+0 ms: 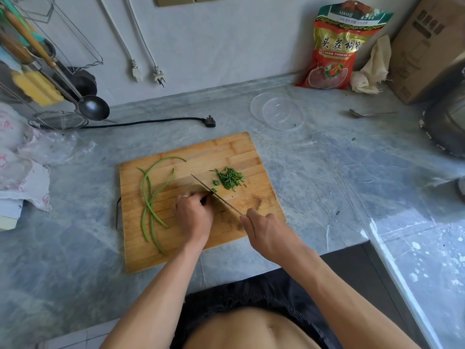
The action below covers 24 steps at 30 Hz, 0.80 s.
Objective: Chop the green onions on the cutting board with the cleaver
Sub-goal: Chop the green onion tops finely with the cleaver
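A wooden cutting board [234,157] lies on the grey marbled counter [327,177], and both hands work over its near half. The right hand [264,229] has its fingers curled round the handle of the cleaver [216,195], whose blade runs from that grip toward ten o'clock with its edge down on the board. The left hand [193,212], a ring on one finger, sits just to the nine o'clock side of the blade with its fingers curled down over a bunch of green onions [205,199]; only a dark sliver of the bunch shows under the fingertips, right against the blade. On the far side of the blade, toward two o'clock from the left hand, lies a small heap of chopped pieces [230,179], with a few stray bits just beside the steel. Several long uncut stalks [148,197] lie loose toward nine o'clock of the left hand, crossing one another, well apart from the cleaver. Beyond the board at one o'clock rests a clear plastic lid [276,110].
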Each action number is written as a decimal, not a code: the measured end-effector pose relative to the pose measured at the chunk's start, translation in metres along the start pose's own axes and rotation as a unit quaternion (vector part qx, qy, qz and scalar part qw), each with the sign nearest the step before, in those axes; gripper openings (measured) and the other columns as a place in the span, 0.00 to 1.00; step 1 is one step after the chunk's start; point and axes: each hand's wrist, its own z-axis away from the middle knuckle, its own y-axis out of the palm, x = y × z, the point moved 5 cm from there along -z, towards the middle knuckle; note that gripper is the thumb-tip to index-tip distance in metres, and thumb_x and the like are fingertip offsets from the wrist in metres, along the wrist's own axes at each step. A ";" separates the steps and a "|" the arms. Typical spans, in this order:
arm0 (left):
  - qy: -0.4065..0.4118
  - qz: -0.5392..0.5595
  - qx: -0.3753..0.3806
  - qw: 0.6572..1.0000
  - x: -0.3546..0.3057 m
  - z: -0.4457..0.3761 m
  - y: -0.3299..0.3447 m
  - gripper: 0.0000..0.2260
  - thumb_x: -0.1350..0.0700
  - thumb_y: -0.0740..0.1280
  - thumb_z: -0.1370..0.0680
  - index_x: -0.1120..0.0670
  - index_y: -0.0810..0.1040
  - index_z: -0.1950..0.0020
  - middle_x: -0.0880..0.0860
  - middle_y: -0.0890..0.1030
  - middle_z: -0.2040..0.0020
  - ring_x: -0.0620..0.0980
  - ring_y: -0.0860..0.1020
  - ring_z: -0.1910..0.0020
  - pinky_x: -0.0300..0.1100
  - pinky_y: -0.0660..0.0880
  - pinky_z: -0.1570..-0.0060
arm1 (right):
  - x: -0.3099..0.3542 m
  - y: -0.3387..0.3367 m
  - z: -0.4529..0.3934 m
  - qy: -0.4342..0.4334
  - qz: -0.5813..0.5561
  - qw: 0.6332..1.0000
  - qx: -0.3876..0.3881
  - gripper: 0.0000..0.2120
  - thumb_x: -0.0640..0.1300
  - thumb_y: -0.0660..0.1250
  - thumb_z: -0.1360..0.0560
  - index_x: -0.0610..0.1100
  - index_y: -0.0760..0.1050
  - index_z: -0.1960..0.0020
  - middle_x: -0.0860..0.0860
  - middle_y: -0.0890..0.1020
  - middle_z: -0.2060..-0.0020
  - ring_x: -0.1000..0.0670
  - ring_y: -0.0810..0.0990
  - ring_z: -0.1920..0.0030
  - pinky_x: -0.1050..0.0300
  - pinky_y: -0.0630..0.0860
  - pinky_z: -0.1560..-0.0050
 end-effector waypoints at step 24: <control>0.039 0.023 -0.002 0.999 -0.003 -0.002 -0.004 0.05 0.58 0.70 0.28 0.53 0.86 0.59 0.56 0.80 0.63 0.61 0.75 0.63 0.49 0.71 0.62 | 0.009 0.001 -0.008 0.004 0.006 1.000 0.015 0.15 0.55 0.47 0.16 0.46 0.62 0.54 0.48 0.70 0.71 0.47 0.67 0.75 0.54 0.60 0.75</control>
